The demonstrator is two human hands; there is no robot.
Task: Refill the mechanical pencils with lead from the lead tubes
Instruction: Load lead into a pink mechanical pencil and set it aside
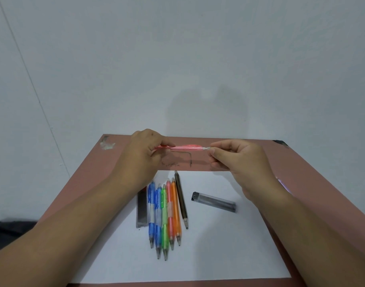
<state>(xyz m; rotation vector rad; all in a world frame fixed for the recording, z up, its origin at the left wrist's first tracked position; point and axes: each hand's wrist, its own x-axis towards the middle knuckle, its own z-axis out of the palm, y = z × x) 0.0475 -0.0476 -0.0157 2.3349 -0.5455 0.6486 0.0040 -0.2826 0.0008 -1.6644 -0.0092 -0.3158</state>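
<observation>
Your left hand (145,150) grips the pink pencil (184,148), right hand (242,160) pinches its cap end; above the paper (218,245) holding six pencils (167,214) and two lead tubes (214,202).

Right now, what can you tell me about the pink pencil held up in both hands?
The pink mechanical pencil is slim, of translucent plastic, with a clip along its barrel. It is held level above the brown table, clear of the white paper. The left hand grips one end; the right hand pinches the pale cap at the other. Its tip is hidden in the left fingers.
</observation>
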